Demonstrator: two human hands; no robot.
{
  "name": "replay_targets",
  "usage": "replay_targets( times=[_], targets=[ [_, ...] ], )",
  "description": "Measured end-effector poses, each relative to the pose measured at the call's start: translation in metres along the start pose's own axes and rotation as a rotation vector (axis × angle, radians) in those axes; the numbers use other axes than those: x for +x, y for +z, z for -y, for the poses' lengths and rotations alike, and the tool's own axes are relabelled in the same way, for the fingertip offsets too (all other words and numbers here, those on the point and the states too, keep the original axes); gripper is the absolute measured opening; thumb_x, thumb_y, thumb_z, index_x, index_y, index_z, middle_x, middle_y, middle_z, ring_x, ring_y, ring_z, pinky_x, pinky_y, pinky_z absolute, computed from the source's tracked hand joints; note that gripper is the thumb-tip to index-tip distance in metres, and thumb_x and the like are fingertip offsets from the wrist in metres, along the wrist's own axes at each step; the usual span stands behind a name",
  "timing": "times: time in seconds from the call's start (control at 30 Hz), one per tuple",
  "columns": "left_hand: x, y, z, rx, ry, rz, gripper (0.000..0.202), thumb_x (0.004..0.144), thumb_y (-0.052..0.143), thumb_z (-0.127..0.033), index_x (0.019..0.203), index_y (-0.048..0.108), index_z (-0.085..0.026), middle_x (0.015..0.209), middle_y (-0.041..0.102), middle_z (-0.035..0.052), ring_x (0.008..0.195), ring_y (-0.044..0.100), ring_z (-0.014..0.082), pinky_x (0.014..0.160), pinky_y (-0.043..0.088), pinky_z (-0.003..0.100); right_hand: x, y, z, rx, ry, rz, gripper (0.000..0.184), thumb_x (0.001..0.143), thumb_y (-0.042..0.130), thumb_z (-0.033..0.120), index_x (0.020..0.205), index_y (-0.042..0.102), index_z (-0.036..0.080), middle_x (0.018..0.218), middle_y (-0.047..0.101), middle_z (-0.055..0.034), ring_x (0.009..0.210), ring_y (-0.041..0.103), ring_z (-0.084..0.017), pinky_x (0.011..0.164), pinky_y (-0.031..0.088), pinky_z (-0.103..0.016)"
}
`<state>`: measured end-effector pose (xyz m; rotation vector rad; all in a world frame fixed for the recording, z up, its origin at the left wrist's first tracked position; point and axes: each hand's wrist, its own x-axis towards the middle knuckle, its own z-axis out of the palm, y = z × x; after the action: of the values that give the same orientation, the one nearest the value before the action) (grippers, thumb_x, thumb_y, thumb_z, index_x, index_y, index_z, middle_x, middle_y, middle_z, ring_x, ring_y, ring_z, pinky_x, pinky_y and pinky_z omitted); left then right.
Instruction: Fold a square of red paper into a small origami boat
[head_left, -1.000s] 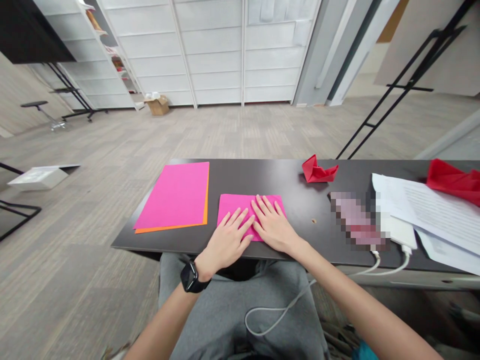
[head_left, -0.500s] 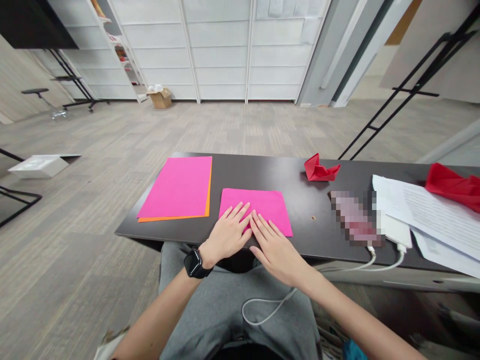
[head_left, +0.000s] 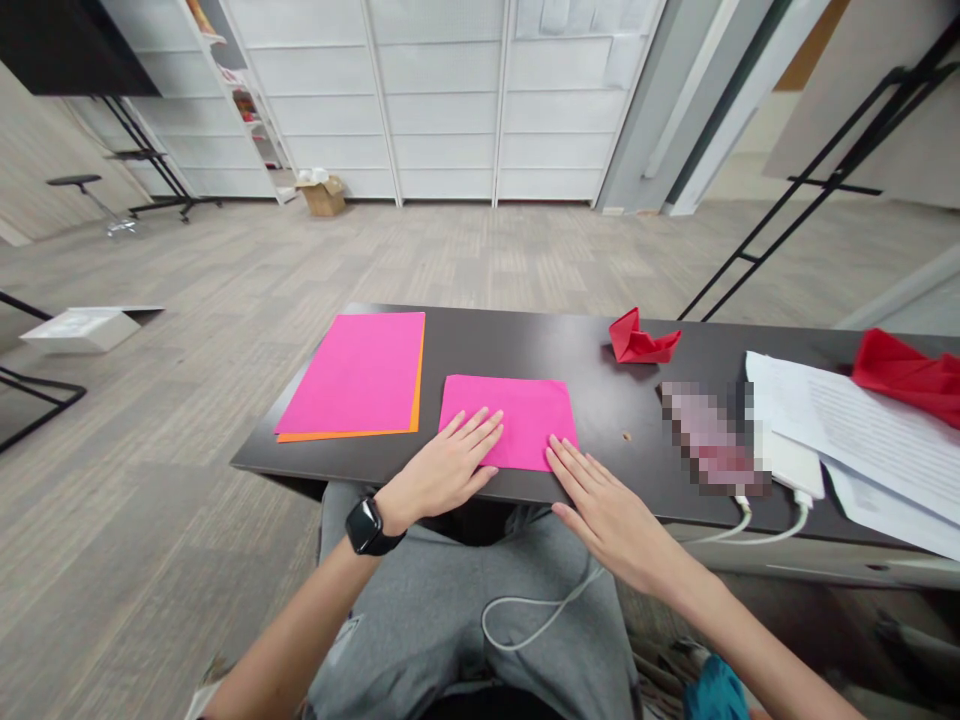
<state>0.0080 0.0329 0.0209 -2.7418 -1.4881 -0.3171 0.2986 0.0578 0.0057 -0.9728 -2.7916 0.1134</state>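
Observation:
A folded sheet of pink paper (head_left: 517,405) lies flat on the dark table, close to its front edge. My left hand (head_left: 442,465) rests on the paper's near left part, fingers stretched and flat; a black watch is on that wrist. My right hand (head_left: 600,500) lies over the near right corner, its fingertips on the paper and its fingers straight. Neither hand grips anything. To the left, a larger pink sheet (head_left: 360,370) lies on top of an orange sheet (head_left: 415,400), of which only the edges show.
A red folded paper boat (head_left: 643,340) stands toward the table's back. At right are a blurred-out phone (head_left: 709,435), a white power bank (head_left: 791,460) with cables, printed papers (head_left: 870,420) and another red folded paper (head_left: 911,372). The dark table (head_left: 360,465) ends just before my lap.
My right hand has slid right along the paper's near edge, from the middle to the right corner. My left hand stays nearly in place, shifted slightly left.

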Motion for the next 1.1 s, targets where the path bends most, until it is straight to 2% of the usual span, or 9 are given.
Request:
replay_targets(
  times=[0.07,0.17,0.27,0.47,0.63,0.87,0.97,1.03,1.1],
  targets=[
    [-0.018,-0.006,0.007,0.042,0.066,0.028,0.055,0.106,0.037,-0.035,0.155,0.029,-0.014,0.163,0.030,0.0119,0.153,0.023,0.0228,0.125,0.022,0.043,0.001,0.000,0.000,0.002,-0.001,0.001,0.069,0.105,0.038,0.040,0.161,0.002,0.022,0.166,0.022,-0.0102,0.152,0.024,-0.023,0.121,0.033,-0.047],
    [-0.045,-0.010,0.017,0.085,0.073,0.068,0.055,0.105,0.039,-0.033,0.155,0.030,-0.013,0.162,0.031,0.0117,0.152,0.027,0.0213,0.124,0.024,0.038,0.002,-0.003,-0.001,-0.002,-0.002,0.009,0.069,0.105,0.038,0.040,0.161,0.002,0.022,0.166,0.022,-0.0101,0.152,0.024,-0.023,0.121,0.031,-0.048],
    [-0.061,-0.010,0.023,0.103,0.067,0.050,0.055,0.104,0.041,-0.032,0.156,0.030,-0.016,0.162,0.033,0.0097,0.150,0.031,0.0203,0.124,0.025,0.038,0.001,-0.010,-0.002,-0.007,-0.021,0.034,0.068,0.105,0.037,0.039,0.161,0.001,0.023,0.164,0.025,-0.0102,0.151,0.026,-0.023,0.121,0.029,-0.052],
    [-0.064,-0.006,0.025,0.081,0.093,-0.018,0.060,0.099,0.048,-0.027,0.156,0.031,-0.020,0.159,0.039,0.0084,0.146,0.040,0.0207,0.122,0.032,0.038,-0.008,-0.025,-0.005,0.011,-0.049,0.098,0.065,0.105,0.038,0.036,0.160,0.004,0.026,0.164,0.026,-0.0081,0.150,0.028,-0.022,0.122,0.026,-0.055],
    [-0.066,-0.005,0.020,0.099,0.101,-0.071,0.063,0.094,0.050,-0.019,0.155,0.033,-0.020,0.156,0.045,0.0083,0.142,0.046,0.0211,0.120,0.035,0.039,-0.016,-0.030,-0.014,0.010,-0.044,0.094,0.066,0.104,0.044,0.038,0.160,0.012,0.027,0.162,0.032,-0.0069,0.151,0.025,-0.025,0.121,0.027,-0.056],
    [-0.071,-0.001,0.012,0.169,0.145,-0.128,0.053,0.096,0.043,-0.012,0.148,0.044,-0.018,0.149,0.054,0.0082,0.135,0.054,0.0207,0.115,0.043,0.037,-0.032,-0.036,-0.030,-0.047,0.034,0.072,0.056,0.104,0.043,0.038,0.157,0.029,0.029,0.163,0.030,-0.0065,0.151,0.024,-0.031,0.118,0.030,-0.062],
    [-0.073,-0.002,0.004,0.224,0.141,-0.149,0.051,0.096,0.036,-0.005,0.143,0.049,-0.016,0.144,0.058,0.0097,0.132,0.057,0.0219,0.110,0.048,0.039,-0.034,-0.035,-0.016,-0.068,0.095,-0.034,0.059,0.102,0.046,0.035,0.157,0.030,0.022,0.165,0.024,-0.0123,0.152,0.021,-0.032,0.118,0.031,-0.061],
    [-0.071,-0.003,-0.007,0.232,0.157,-0.162,0.051,0.095,0.033,-0.001,0.139,0.053,-0.015,0.138,0.063,0.0104,0.128,0.060,0.0218,0.107,0.050,0.039,-0.029,-0.032,0.004,-0.035,0.113,-0.112,0.065,0.100,0.048,0.027,0.159,0.022,0.015,0.166,0.020,-0.0165,0.153,0.019,-0.029,0.120,0.030,-0.056],
    [-0.065,-0.002,-0.022,0.211,0.193,-0.185,0.044,0.097,0.035,-0.004,0.134,0.056,-0.014,0.127,0.069,0.0108,0.121,0.064,0.0221,0.105,0.052,0.039,-0.020,-0.025,0.025,0.036,0.044,-0.110,0.071,0.097,0.050,0.021,0.160,0.018,0.014,0.165,0.024,-0.0152,0.153,0.020,-0.026,0.121,0.032,-0.050]
  ],
)
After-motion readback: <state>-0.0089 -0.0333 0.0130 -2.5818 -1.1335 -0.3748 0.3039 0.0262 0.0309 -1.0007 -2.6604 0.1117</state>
